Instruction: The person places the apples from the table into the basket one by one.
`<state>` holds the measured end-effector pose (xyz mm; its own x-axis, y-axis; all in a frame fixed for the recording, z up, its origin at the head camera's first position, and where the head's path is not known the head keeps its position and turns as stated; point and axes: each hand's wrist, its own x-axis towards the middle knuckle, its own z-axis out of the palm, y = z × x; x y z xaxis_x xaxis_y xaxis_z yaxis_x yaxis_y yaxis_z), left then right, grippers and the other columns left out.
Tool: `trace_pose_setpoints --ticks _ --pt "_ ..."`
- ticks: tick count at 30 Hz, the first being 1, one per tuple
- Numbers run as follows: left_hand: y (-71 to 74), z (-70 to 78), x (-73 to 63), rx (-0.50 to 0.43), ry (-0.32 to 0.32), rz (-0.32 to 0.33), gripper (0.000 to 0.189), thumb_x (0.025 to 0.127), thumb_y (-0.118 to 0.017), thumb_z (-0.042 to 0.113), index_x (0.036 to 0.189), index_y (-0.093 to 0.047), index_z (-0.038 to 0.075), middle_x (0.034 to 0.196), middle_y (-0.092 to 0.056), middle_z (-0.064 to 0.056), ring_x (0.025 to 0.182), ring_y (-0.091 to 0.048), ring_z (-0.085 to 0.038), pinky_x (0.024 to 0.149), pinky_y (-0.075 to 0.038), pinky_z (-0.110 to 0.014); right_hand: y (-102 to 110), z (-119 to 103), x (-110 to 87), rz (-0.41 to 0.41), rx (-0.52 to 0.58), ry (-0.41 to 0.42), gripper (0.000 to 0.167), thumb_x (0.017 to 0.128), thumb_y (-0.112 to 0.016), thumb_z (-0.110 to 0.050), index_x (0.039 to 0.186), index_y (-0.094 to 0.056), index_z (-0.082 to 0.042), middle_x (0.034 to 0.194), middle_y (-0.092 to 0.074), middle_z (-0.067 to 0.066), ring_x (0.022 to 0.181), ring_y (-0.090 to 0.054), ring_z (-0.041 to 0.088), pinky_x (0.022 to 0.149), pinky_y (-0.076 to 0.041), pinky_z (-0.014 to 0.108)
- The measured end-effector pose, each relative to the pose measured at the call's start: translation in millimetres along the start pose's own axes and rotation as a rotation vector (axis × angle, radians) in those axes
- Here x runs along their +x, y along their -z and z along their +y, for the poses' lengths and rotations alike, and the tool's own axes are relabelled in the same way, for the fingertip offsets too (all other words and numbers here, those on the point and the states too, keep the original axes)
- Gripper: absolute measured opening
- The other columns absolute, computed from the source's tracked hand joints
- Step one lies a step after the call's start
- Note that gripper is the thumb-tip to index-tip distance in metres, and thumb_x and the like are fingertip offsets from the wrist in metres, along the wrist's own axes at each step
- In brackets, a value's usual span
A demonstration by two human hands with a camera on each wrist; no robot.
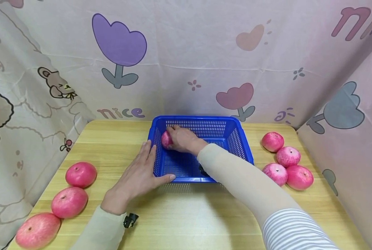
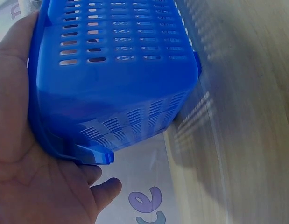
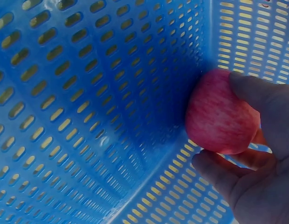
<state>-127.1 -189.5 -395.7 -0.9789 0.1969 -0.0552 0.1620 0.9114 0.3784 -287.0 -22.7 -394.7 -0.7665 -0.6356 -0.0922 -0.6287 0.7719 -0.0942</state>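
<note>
A blue plastic basket (image 1: 201, 180) with slotted walls stands at the back middle of the table. Inside it, by the left wall, my right hand (image 1: 184, 139) grips a red apple (image 1: 166, 140). The right wrist view shows thumb and fingers curled round the apple (image 3: 221, 114), close to the basket's bottom and side wall. My left hand (image 1: 139, 172) rests against the basket's left rim with its fingers spread and fairly straight. In the left wrist view, the left palm (image 2: 18, 154) lies along the rim of the basket (image 2: 111, 79).
On the table's left side, three apples (image 1: 69, 202) form a slanting row. Several more apples (image 1: 288, 157) sit grouped to the right of the basket. A printed cloth (image 1: 186, 45) hangs behind the wooden table (image 1: 186, 215) and along both sides.
</note>
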Motion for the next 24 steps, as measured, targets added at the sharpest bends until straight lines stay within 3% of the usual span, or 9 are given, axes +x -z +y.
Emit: trace_pose_setpoints --ticks 14,24 --pt "-0.1 1.7 -1.9 -0.002 0.003 0.006 0.136 0.079 -0.046 0.099 0.169 -0.009 0.004 0.178 0.008 -0.015 0.165 0.003 -0.037 0.128 -0.020 -0.062 -1.2 1.3 -0.9 -0.022 0.026 -0.026 0.089 0.098 -0.073 -0.051 0.164 -0.035 -0.005 0.159 -0.048 0.021 0.144 -0.053 0.033 0.119 -0.046 0.047" --pt "0.8 1.0 -0.6 -0.004 0.007 0.005 0.137 0.078 -0.046 0.099 0.169 -0.009 0.003 0.178 0.009 -0.015 0.165 0.002 -0.037 0.127 -0.021 -0.063 7.6 4.0 -1.5 -0.026 0.027 -0.036 0.090 0.098 -0.069 -0.057 0.161 -0.036 -0.003 0.155 -0.052 0.021 0.141 -0.055 0.033 0.119 -0.046 0.046"
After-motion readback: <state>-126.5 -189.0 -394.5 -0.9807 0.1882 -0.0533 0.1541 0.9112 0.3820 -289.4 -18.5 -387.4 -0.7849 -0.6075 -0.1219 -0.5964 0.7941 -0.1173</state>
